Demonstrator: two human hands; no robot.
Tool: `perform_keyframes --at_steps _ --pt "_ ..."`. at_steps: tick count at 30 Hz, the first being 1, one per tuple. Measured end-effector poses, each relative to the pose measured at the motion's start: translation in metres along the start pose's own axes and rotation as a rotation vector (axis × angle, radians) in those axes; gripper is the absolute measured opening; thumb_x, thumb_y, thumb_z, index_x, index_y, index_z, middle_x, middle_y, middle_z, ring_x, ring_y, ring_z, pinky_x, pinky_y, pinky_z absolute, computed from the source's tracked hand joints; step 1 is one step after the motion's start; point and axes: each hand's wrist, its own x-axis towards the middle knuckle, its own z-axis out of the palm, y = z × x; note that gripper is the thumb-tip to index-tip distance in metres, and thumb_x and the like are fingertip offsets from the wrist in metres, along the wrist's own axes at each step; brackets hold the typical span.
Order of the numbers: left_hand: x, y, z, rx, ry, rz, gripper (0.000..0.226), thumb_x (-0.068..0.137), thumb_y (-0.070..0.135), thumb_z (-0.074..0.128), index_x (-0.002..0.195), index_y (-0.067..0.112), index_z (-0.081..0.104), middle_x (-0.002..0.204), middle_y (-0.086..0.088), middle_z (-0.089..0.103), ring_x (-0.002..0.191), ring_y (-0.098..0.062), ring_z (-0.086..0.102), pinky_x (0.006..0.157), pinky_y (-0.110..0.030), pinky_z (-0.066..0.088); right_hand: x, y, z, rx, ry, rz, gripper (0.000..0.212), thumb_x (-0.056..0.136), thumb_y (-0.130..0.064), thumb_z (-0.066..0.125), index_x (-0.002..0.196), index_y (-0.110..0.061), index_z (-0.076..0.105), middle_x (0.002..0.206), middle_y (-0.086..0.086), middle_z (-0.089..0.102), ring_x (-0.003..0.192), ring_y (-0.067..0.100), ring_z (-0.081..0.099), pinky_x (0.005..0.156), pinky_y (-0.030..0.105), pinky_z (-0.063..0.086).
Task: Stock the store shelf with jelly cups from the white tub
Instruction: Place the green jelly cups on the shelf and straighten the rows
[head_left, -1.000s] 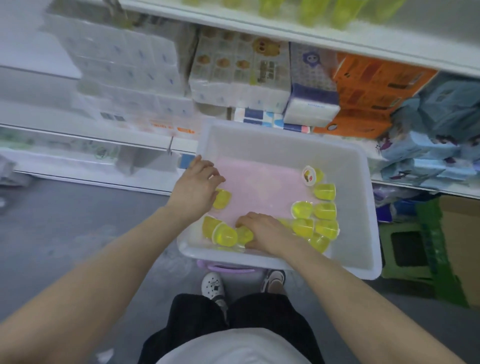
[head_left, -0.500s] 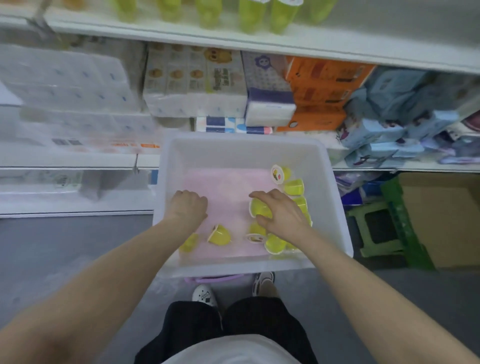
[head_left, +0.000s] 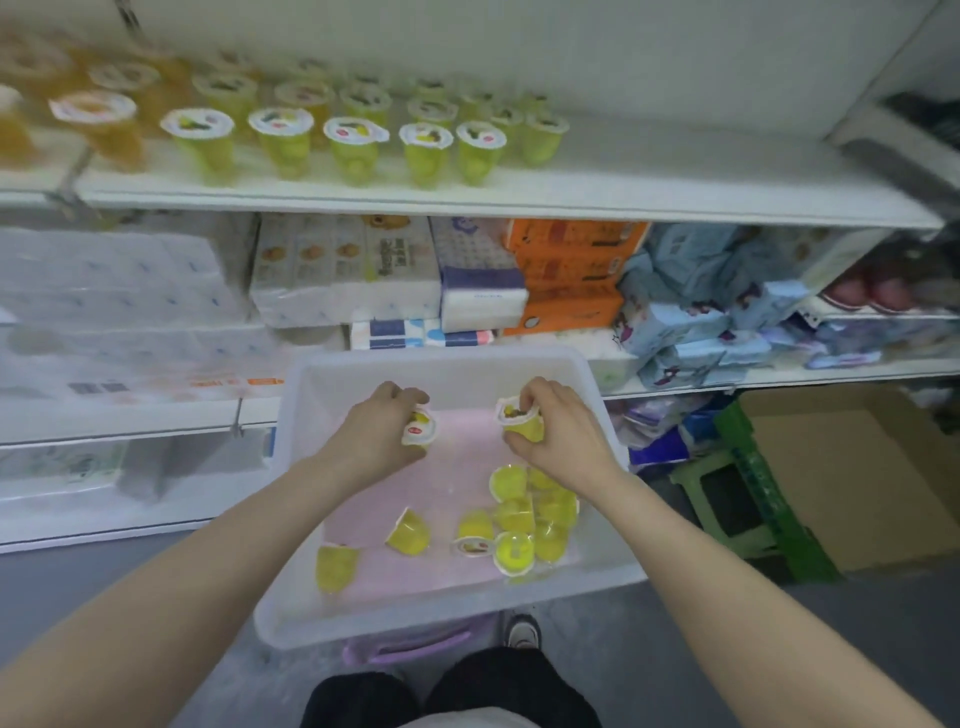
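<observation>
Loose cups: a cluster of yellow jelly cups (head_left: 524, 525) lies tumbled at the near end of the white tub (head_left: 311, 613).
Left hand (head_left: 382, 434): above the tub's middle, curled round one cup (head_left: 420, 427).
Right hand (head_left: 558, 434): beside it, pinching another cup (head_left: 521, 420).
Handling: probably light, slick plastic with a thin foil lid (grip the walls, not the lid).
Shelf (head_left: 649, 184): beyond the tub, white and flat, with rows of upright cups (head_left: 358, 145) and bare space to their right.

We are seeing tissue packs (head_left: 343, 275) lying beside an orange box (head_left: 566, 275), with a green stool (head_left: 748, 499) standing near a cardboard box (head_left: 852, 467).
</observation>
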Motion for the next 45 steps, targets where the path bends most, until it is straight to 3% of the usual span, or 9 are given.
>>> perform_keyframes --at_steps 5,12,19,22,33,37,40,45 --pt "0.020 0.032 -0.041 0.044 0.130 0.116 0.062 0.071 0.038 0.079 0.126 0.024 0.054 0.119 0.001 0.058 0.109 -0.020 0.055 0.084 -0.028 0.040 0.032 0.007 -0.047 0.025 0.088 -0.071 0.036 0.074 -0.034 0.075 0.091 -0.021 0.046 0.088 -0.005 0.052 0.087 0.020 0.049 0.068 0.033 0.034" --pt "0.065 0.082 -0.104 0.180 0.401 0.248 0.057 0.071 0.048 0.076 0.119 0.021 0.060 0.109 -0.002 0.065 0.100 -0.026 0.054 0.084 -0.030 0.039 0.096 0.020 -0.127 0.011 0.209 -0.175 0.037 0.076 -0.037 0.074 0.091 -0.023 0.044 0.089 -0.006 0.052 0.080 0.017 0.050 0.064 0.036 0.037" --pt "0.133 0.133 -0.148 0.375 0.595 0.270 0.067 0.071 0.054 0.073 0.122 0.012 0.060 0.108 -0.009 0.064 0.109 -0.031 0.049 0.094 -0.038 0.039 0.164 0.049 -0.181 0.003 0.265 -0.224 0.035 0.076 -0.040 0.073 0.096 -0.026 0.048 0.096 -0.008 0.055 0.080 0.015 0.055 0.071 0.031 0.038" --pt "0.161 0.148 -0.156 0.444 0.607 0.215 0.064 0.074 0.055 0.069 0.120 0.012 0.060 0.110 -0.010 0.063 0.113 -0.032 0.046 0.099 -0.039 0.035 0.187 0.064 -0.194 0.004 0.282 -0.237 0.033 0.078 -0.037 0.073 0.099 -0.024 0.051 0.096 -0.008 0.058 0.079 0.013 0.053 0.067 0.027 0.030" --pt "0.229 0.167 -0.158 0.517 0.574 -0.078 0.066 0.076 0.062 0.062 0.122 0.015 0.058 0.121 -0.010 0.059 0.122 -0.030 0.040 0.109 -0.038 0.021 0.263 0.116 -0.200 0.079 0.227 -0.248 0.033 0.079 -0.036 0.070 0.104 -0.026 0.050 0.104 -0.002 0.057 0.083 0.020 0.058 0.074 0.036 0.047" --pt "0.235 0.167 -0.154 0.527 0.642 -0.102 0.070 0.069 0.063 0.068 0.114 0.010 0.060 0.112 -0.014 0.063 0.114 -0.034 0.047 0.109 -0.042 0.025 0.288 0.120 -0.194 0.093 0.197 -0.243 0.036 0.075 -0.035 0.070 0.104 -0.024 0.052 0.103 0.002 0.058 0.081 0.024 0.060 0.073 0.038 0.049" --pt "0.236 0.168 -0.151 0.569 0.664 -0.103 0.076 0.070 0.070 0.060 0.118 0.012 0.058 0.113 -0.013 0.062 0.115 -0.034 0.047 0.105 -0.043 0.029 0.306 0.118 -0.190 0.086 0.180 -0.237 0.035 0.075 -0.031 0.071 0.103 -0.020 0.053 0.101 0.004 0.059 0.081 0.027 0.060 0.069 0.032 0.045" --pt "0.245 0.173 -0.159 0.548 0.680 0.002 0.062 0.076 0.067 0.051 0.110 0.017 0.064 0.107 -0.008 0.065 0.112 -0.033 0.052 0.095 -0.040 0.041 0.334 0.115 -0.182 0.088 0.158 -0.161 0.033 0.079 -0.029 0.068 0.106 -0.020 0.052 0.107 0.004 0.058 0.088 0.028 0.060 0.069 0.027 0.034"
